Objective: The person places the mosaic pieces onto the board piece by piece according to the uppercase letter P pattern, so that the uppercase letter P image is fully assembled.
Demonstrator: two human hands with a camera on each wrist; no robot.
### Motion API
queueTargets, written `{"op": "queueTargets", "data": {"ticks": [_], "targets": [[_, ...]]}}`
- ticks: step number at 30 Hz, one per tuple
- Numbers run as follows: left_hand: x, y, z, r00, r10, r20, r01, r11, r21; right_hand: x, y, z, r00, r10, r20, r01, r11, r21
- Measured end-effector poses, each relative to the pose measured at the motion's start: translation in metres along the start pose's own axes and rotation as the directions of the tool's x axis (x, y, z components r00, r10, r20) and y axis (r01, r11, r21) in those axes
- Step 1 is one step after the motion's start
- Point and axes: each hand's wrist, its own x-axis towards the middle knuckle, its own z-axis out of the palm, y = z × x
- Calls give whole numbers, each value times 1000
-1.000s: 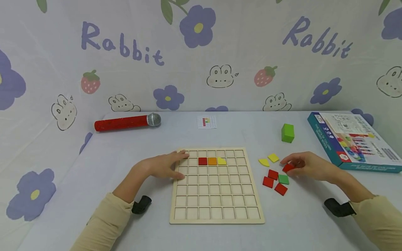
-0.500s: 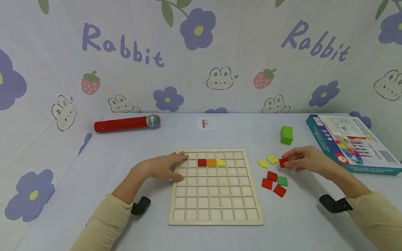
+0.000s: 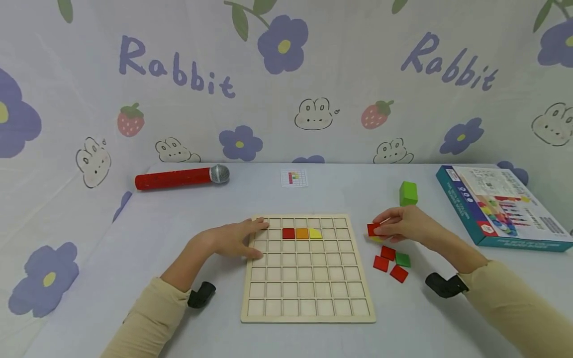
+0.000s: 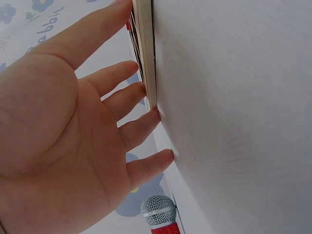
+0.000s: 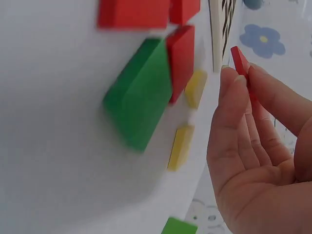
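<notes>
My right hand (image 3: 405, 224) pinches a red square tile (image 3: 372, 229) between thumb and fingers, held above the table just right of the board; the right wrist view shows the tile (image 5: 238, 61) at the fingertips. Spread along the left edge of the wooden grid board (image 3: 309, 318) are the fingers of my left hand (image 3: 233, 238), touching its frame. The left wrist view shows those fingers straight against the board's side (image 4: 145, 58). In the second row of the grid lie a red tile (image 3: 288, 233), an orange tile (image 3: 302, 233) and a yellow tile with one rounded corner (image 3: 315, 233).
Right of the board lie several red tiles (image 3: 381, 263) and a green tile (image 3: 403, 259). Two yellow pieces (image 5: 181, 146) show in the right wrist view. Farther back are a pattern card (image 3: 294, 178), a red microphone (image 3: 179, 178), a green block (image 3: 408, 193) and a teal box (image 3: 506, 209).
My right hand has lifted the red tile from beside the pile and carried it left toward the board, passing over the yellow pieces. My left hand stays at the board's edge.
</notes>
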Motion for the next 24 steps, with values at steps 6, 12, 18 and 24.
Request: {"op": "queueTargets", "data": {"ticks": [6,12,18,24], "targets": [[0,-1,1,1000,10,-3,-10,1000,-2,11,-17,20,1000,4,25,-5,999,42],[-1,-1,0,1000,12,-8,-12,1000,-5,19,-33,38,998,-5,68,-2,996,95],[-2,-1,-1,1000,15,-4,-15,1000,-5,28,-47,56,995,-12,95,-3,988,156],[-2,1,-2,1000,0,-9,-1,1000,-7,31,-58,71,994,-36,107,15,981,196]]}}
